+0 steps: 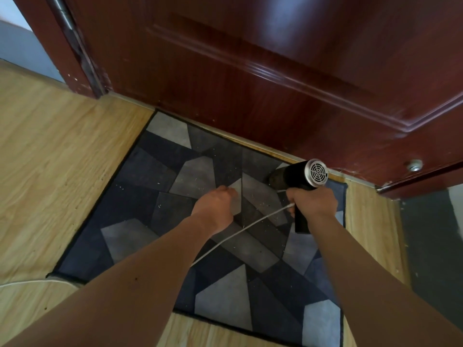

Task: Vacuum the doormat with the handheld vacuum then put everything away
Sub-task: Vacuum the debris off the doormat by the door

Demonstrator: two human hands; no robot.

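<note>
Head view: right hand (313,202) is closed around the handle of the handheld vacuum (299,179), its nozzle down on the doormat (140,236) at the far right, near the door (250,71). Left hand (216,209) is curled; what it pinches, I cannot tell. White cord (240,231) crosses between the hands and could snag, or drag crumbs around.

We are seeing two bare forearms reaching in from the bottom edge, with no sleeve showing anywhere along them. We are noticing a small dark mark on the left forearm, and the left hand (216,206) and right hand (312,202) wearing nothing.
</note>
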